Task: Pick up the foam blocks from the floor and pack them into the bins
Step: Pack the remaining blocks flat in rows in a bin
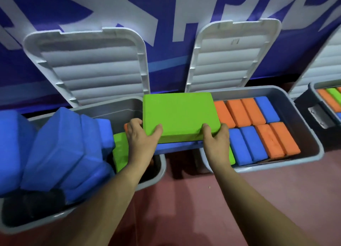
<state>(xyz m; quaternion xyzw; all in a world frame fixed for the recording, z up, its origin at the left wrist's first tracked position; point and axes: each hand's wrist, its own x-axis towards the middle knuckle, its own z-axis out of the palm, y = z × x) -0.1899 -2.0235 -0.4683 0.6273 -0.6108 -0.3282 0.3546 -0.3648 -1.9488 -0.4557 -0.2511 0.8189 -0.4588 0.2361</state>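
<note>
— Green foam: where is it?
— The green block point(179, 114) hangs flat in the air over the gap between the two bins, with a blue block point(177, 147) stacked just under it.
— And the grip?
— The left hand point(142, 140) and right hand point(216, 142) hold its near corners, thumbs pressed on top. The other fingers curl underneath, mostly hidden.
— Which step is this?
— Carrying to pack, I judge. The right bin point(313, 135) holds tidy rows of orange blocks point(245, 113) and blue ones on edge. The left bin point(156, 173) is heaped with loose blue blocks point(55, 149).
— Next?
— Probably choosing a bin, tipping the pair on edge and sliding it into a free slot.
</note>
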